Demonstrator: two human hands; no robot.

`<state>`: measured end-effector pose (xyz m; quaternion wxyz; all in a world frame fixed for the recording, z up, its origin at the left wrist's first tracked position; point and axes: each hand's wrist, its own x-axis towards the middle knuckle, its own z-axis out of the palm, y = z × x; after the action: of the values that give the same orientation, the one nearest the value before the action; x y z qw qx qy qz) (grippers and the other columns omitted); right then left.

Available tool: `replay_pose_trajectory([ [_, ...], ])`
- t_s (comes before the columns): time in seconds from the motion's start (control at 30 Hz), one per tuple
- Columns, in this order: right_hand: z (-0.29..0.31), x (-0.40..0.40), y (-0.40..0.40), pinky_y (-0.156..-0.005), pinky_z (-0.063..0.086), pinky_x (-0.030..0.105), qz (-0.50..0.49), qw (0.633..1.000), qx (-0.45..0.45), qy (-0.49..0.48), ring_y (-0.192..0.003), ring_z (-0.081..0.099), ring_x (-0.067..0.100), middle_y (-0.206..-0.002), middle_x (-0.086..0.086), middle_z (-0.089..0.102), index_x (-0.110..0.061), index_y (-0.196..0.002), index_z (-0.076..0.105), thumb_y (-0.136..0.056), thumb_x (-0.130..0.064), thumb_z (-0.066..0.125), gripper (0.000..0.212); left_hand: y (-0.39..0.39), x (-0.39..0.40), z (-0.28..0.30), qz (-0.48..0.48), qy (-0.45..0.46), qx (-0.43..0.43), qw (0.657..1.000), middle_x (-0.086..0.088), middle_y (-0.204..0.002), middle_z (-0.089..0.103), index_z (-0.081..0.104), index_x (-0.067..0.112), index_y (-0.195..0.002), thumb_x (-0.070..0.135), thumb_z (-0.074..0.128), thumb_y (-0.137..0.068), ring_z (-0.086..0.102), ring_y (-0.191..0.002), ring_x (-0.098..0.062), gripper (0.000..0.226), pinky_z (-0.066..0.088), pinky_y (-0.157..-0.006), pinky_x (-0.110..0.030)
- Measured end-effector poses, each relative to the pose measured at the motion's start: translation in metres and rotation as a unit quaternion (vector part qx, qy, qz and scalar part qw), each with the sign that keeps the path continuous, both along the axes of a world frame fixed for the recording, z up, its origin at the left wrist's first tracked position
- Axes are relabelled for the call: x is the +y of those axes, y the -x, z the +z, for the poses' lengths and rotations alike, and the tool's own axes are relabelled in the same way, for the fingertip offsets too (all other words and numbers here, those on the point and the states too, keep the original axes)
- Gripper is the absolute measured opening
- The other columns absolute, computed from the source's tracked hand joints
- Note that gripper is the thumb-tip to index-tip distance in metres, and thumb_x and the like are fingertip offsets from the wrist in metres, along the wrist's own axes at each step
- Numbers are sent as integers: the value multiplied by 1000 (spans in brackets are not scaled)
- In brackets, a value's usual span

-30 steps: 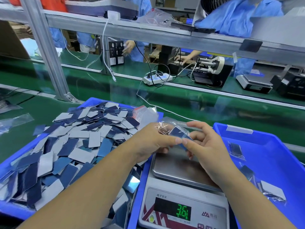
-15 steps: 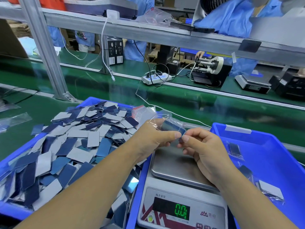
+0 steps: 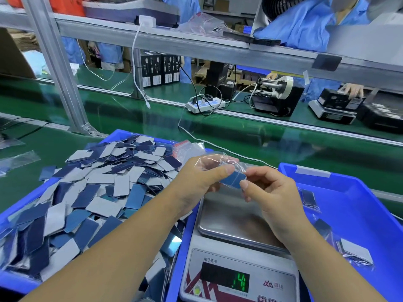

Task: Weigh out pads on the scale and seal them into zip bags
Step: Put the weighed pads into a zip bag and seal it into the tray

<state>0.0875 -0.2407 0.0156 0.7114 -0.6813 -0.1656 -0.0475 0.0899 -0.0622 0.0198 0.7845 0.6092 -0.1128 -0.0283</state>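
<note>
conveyor belt (image 3: 239,136): green, runs across behind both bins, under a metal shelf frame (image 3: 152,38).
left bin (image 3: 122,134): blue, heaped with loose pads (image 3: 102,182), dark blue and grey faces mixed; spare bags (image 3: 187,147) with a red strip lie at its far right corner.
right bin (image 3: 359,192): blue, holds a few filled bags (image 3: 355,251) along its left part.
scale (image 3: 237,247): sits between the bins; steel pan bare, partly hidden by both hands; green digits lit on the display, reading unsure.
left hand (image 3: 198,184): above the pan's far edge, thumb and fingers pinching the left end of the zip bag.
right hand (image 3: 270,192): just beside it, fingers curled, thumb and forefinger pinching the bag's right end.
zip bag (image 3: 220,162): clear, crumpled, held in the air between both hands over the scale.
bagged pads (image 3: 232,182): blue, inside the bag, between the two thumbs.
power strip (image 3: 205,104): white, on the far bench, cables trailing forward.
</note>
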Motion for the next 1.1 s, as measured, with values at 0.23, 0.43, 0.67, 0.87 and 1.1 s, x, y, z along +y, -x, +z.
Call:
replay_pose_trajectory([
  [0.23,-1,5,0,-58,54,26,4,997,36,-66,-62,65,19,-73,7,71,-19,-82,77,-84,9,67,31,-3,0,-7,-17,-47,-20,999,-12,-84,64,77,16,-96,28,81,-73,51,-75,-24,27,41,-59,-26],
  [0.43,0,7,-1,-66,57,27,35,988,94,-113,-71,70,25,-80,10,72,-14,-88,77,-81,5,70,22,-6,-3,-9,8,-31,-22,999,-9,-79,69,78,15,-91,23,81,-72,57,-65,-16,21,45,-57,-22],
  [0.67,2,12,3,-53,49,24,18,991,91,-92,-66,69,21,-71,8,70,-23,-73,74,-59,-21,83,16,-1,-5,-9,-2,-45,-18,999,-6,-72,69,78,18,-83,29,84,-68,63,-66,-16,19,46,-57,-22],
  [0.87,2,6,3,-52,46,21,51,990,96,-92,-71,70,21,-82,9,73,-21,-79,76,-75,-7,78,14,-1,-3,-9,-9,-56,-1,998,-5,-71,63,79,15,-83,36,83,-70,55,-68,-16,25,41,-60,-27],
  [1.1,0,4,-2,-54,42,20,-13,995,88,-38,-61,58,11,-71,3,71,-21,-74,73,-88,-13,70,17,0,-2,-6,-41,-80,14,996,3,-87,74,78,25,-100,36,83,-68,63,-82,-9,34,47,-65,-20],
])
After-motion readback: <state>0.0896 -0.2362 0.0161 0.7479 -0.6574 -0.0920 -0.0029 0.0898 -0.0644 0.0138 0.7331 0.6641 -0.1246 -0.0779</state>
